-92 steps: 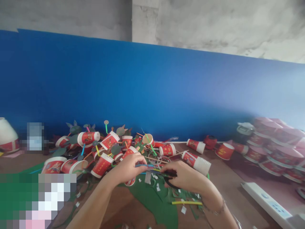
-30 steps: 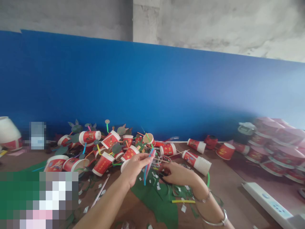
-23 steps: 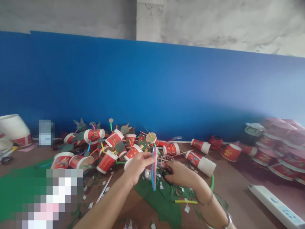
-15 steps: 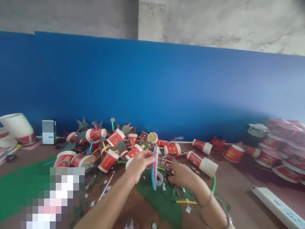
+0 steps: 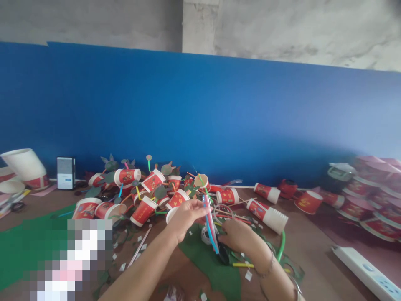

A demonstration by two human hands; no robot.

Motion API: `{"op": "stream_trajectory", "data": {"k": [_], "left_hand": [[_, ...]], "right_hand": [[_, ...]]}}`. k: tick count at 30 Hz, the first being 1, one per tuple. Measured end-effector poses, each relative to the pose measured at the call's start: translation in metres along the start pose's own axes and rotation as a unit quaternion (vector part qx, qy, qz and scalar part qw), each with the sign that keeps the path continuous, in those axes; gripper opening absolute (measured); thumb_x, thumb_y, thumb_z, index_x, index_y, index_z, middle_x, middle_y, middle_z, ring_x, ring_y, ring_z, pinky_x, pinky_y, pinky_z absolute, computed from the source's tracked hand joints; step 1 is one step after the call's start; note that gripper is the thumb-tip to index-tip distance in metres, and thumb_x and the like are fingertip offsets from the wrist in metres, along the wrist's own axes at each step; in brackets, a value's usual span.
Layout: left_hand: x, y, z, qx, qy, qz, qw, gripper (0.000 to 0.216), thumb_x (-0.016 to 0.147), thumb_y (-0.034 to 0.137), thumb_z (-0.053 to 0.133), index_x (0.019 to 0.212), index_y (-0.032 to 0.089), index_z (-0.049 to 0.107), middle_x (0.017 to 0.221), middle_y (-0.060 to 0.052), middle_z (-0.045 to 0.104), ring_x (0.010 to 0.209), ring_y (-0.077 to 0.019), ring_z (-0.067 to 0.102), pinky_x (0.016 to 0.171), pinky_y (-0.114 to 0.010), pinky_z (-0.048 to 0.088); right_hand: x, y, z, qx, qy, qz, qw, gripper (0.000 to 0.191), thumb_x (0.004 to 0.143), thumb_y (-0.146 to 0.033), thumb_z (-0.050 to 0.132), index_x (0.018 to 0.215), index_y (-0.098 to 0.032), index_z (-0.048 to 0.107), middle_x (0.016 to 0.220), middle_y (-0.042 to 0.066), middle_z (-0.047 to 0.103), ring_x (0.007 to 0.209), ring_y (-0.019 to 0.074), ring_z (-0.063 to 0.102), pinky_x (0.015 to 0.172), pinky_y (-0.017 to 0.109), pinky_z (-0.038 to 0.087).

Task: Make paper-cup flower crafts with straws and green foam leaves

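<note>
My left hand [image 5: 189, 216] is closed, pinching the upper end of a small bundle of blue, pink and white drinking straws [image 5: 211, 230]. The bundle hangs down at a slant over the table. Just to its right, the fingers of my right hand [image 5: 236, 236] are curled round a black looped thing [image 5: 223, 254] that looks like scissors handles; blades cannot be made out. Partly behind the straws lies a roll of clear tape [image 5: 206, 235], on green paper [image 5: 216, 276].
Red paper cups [image 5: 143, 211] with straw and card pieces pile up at the back left. A cup stack [image 5: 267, 215] lies at right, near a power strip [image 5: 366, 267]. A phone [image 5: 65, 172] stands at left before a blue partition [image 5: 200, 117]. Paper scraps litter the table.
The straw bundle has tilted, its lower end swinging to the right. My right hand has moved slightly down and left, and the black looped thing now shows lower, near the straws' end.
</note>
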State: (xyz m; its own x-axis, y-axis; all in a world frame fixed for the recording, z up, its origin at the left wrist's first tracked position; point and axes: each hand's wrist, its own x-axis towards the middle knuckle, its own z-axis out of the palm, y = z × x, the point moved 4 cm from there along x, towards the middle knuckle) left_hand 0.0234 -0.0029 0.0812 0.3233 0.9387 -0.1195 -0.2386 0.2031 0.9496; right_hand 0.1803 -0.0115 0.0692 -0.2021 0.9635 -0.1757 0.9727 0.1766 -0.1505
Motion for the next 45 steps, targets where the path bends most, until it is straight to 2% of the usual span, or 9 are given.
{"op": "stream_trajectory", "data": {"k": [3, 6, 8, 14, 22, 28, 35, 41, 45], "left_hand": [[-0.001, -0.001, 0.001, -0.007, -0.013, 0.002, 1.000, 0.024, 0.062, 0.034, 0.078, 0.073, 0.016, 0.066, 0.071, -0.002, 0.065, 0.064, -0.0133, 0.059, 0.061, -0.025, 0.045], [-0.003, 0.000, 0.003, -0.019, -0.031, 0.009, 0.999, 0.022, 0.065, 0.033, 0.076, 0.075, 0.016, 0.066, 0.072, -0.001, 0.065, 0.066, -0.0145, 0.061, 0.061, -0.026, 0.046], [-0.004, 0.001, 0.004, -0.028, -0.043, 0.013, 0.999, 0.022, 0.065, 0.033, 0.075, 0.075, 0.017, 0.064, 0.071, -0.001, 0.065, 0.066, -0.0152, 0.061, 0.059, -0.025, 0.047], [-0.006, 0.005, 0.007, -0.006, -0.040, 0.019, 0.999, 0.023, 0.064, 0.032, 0.076, 0.077, 0.017, 0.066, 0.071, 0.001, 0.063, 0.063, -0.0121, 0.059, 0.055, -0.022, 0.045], [-0.004, 0.004, 0.004, -0.028, -0.056, 0.027, 0.998, 0.023, 0.066, 0.033, 0.075, 0.071, 0.017, 0.061, 0.075, 0.000, 0.064, 0.063, -0.0115, 0.058, 0.054, -0.021, 0.044], [-0.003, 0.005, 0.002, -0.008, -0.069, 0.047, 0.996, 0.023, 0.067, 0.033, 0.074, 0.081, 0.016, 0.066, 0.071, 0.000, 0.061, 0.062, -0.0109, 0.055, 0.055, -0.021, 0.044], [-0.003, 0.008, 0.003, 0.039, -0.115, 0.090, 0.989, 0.019, 0.068, 0.032, 0.074, 0.075, 0.017, 0.066, 0.103, -0.005, 0.064, 0.075, -0.0139, 0.057, 0.061, -0.023, 0.045], [-0.013, 0.019, 0.008, 0.216, -0.116, 0.148, 0.958, 0.011, 0.065, 0.025, 0.073, 0.069, 0.018, 0.066, 0.121, -0.008, 0.058, 0.096, -0.0230, 0.060, 0.080, -0.031, 0.046], [-0.021, 0.027, 0.013, 0.286, -0.109, 0.171, 0.937, 0.006, 0.066, 0.017, 0.070, 0.070, 0.021, 0.069, 0.118, -0.006, 0.061, 0.098, -0.0241, 0.060, 0.086, -0.033, 0.044]], "right_hand": [[0.004, -0.004, -0.015, 0.181, 0.064, -0.003, 0.981, 0.026, 0.081, -0.020, 0.044, 0.077, -0.015, 0.069, 0.076, 0.010, 0.070, 0.073, 0.0217, 0.065, 0.063, 0.029, 0.045], [0.008, -0.009, -0.023, 0.457, 0.059, -0.031, 0.887, 0.030, 0.082, -0.030, 0.044, 0.090, -0.015, 0.068, 0.078, 0.006, 0.070, 0.070, 0.0174, 0.063, 0.056, 0.024, 0.044], [0.008, -0.010, -0.024, 0.540, 0.052, -0.034, 0.839, 0.031, 0.078, -0.038, 0.051, 0.090, -0.015, 0.068, 0.076, 0.005, 0.069, 0.068, 0.0169, 0.062, 0.052, 0.023, 0.041], [0.008, -0.003, -0.024, 0.552, 0.098, 0.019, 0.828, 0.031, 0.067, -0.044, 0.065, 0.062, -0.013, 0.067, 0.052, 0.003, 0.062, 0.049, 0.0119, 0.052, 0.044, 0.021, 0.029], [0.008, -0.005, -0.026, 0.611, 0.090, -0.025, 0.786, 0.028, 0.063, -0.034, 0.073, 0.083, -0.015, 0.068, 0.061, 0.000, 0.065, 0.056, 0.0121, 0.056, 0.046, 0.021, 0.033], [0.005, -0.010, -0.031, 0.603, 0.091, -0.051, 0.791, 0.029, 0.064, -0.037, 0.073, 0.083, -0.016, 0.070, 0.068, 0.001, 0.067, 0.060, 0.0129, 0.056, 0.051, 0.023, 0.038], [0.005, -0.007, -0.032, 0.623, 0.135, -0.054, 0.769, 0.041, 0.065, -0.039, 0.073, 0.097, -0.017, 0.065, 0.085, 0.005, 0.070, 0.077, 0.0182, 0.062, 0.064, 0.028, 0.047], [0.003, -0.006, -0.036, 0.486, 0.181, -0.101, 0.849, 0.021, 0.074, -0.034, 0.064, 0.087, -0.018, 0.069, 0.086, 0.005, 0.069, 0.076, 0.0180, 0.060, 0.068, 0.030, 0.047], [0.002, -0.005, -0.037, 0.434, 0.225, -0.121, 0.864, 0.009, 0.074, -0.027, 0.063, 0.077, -0.019, 0.065, 0.086, 0.004, 0.066, 0.076, 0.0172, 0.059, 0.064, 0.028, 0.045]]}}
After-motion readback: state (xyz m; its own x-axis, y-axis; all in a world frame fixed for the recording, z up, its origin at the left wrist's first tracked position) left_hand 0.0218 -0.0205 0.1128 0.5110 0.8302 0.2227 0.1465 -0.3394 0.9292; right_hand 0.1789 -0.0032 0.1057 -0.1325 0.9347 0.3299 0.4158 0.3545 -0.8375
